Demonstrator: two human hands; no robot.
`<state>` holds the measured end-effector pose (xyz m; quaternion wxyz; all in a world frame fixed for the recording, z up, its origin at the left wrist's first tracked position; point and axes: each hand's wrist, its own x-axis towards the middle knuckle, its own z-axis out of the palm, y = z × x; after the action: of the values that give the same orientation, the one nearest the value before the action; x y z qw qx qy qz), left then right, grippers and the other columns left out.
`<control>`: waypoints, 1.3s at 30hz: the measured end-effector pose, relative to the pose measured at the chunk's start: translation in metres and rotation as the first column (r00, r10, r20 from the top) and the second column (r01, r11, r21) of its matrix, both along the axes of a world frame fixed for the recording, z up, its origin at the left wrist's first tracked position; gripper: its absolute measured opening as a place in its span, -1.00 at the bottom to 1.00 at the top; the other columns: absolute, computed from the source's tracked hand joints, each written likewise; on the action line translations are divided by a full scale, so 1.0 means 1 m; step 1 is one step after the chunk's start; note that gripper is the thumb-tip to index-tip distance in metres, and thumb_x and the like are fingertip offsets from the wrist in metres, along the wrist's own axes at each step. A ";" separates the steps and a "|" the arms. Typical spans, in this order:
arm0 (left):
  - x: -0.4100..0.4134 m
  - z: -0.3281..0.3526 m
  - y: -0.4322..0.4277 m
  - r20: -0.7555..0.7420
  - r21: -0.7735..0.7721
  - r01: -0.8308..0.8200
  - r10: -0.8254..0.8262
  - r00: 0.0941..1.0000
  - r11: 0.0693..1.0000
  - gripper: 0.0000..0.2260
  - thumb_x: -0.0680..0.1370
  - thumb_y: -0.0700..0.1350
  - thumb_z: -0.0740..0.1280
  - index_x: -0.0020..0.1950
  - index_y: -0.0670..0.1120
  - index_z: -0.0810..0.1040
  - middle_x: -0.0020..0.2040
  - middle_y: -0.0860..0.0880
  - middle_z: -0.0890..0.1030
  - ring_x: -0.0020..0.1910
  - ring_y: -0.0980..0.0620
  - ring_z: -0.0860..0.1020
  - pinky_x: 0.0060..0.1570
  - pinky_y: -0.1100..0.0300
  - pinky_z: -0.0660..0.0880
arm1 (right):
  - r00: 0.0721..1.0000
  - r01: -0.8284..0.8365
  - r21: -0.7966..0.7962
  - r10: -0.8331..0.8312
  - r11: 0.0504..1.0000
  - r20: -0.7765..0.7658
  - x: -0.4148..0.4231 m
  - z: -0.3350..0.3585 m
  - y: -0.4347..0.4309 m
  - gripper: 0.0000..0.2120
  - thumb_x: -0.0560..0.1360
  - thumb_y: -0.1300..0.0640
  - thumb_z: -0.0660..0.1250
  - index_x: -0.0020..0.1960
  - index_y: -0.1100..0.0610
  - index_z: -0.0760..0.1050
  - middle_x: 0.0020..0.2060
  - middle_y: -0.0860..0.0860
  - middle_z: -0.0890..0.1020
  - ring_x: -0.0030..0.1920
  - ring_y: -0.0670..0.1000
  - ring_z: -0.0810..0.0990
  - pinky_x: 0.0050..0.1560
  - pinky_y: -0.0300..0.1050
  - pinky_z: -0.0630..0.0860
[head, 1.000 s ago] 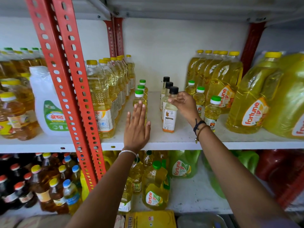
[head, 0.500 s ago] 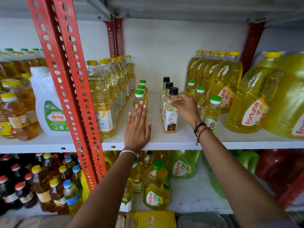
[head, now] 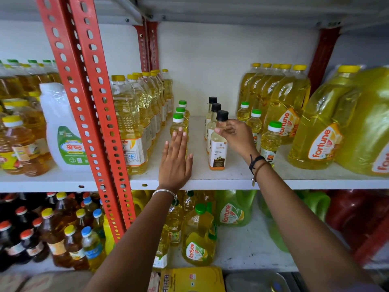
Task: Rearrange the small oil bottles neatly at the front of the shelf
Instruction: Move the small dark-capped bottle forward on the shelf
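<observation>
The right hand is pinching the neck of the front black-capped clear oil bottle, standing on the white shelf. The left hand is lying flat and open, fingertips touching a green-capped yellow oil bottle.

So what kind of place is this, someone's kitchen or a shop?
Most likely a grocery shop or its stockroom. Slotted red steel uprights carry white shelves filled with many identical cooking oil bottles, lined up in rows: big Fortune jugs, small green-capped bottles and black-capped coconut oil bottles.
</observation>
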<state>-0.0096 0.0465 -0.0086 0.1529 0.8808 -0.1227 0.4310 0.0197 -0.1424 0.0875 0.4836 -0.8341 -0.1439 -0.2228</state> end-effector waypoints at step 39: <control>-0.013 0.013 0.019 0.073 0.026 -0.047 0.045 0.996 0.999 -0.48 0.63 -0.01 -0.02 0.55 -0.19 0.04 0.56 -0.12 0.06 0.54 0.00 -0.04 0.49 0.06 -0.15 | 0.985 0.120 0.141 -0.136 0.983 0.109 -0.058 -0.008 0.001 -0.45 0.41 -0.06 0.42 0.29 0.17 0.40 0.26 0.10 0.53 0.26 0.04 0.49 0.16 -0.18 0.40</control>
<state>-0.0225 0.0651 0.0044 0.1262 0.8691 -0.1139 0.4645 -0.0380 -0.1417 0.0792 0.5138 -0.7927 -0.1028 -0.3115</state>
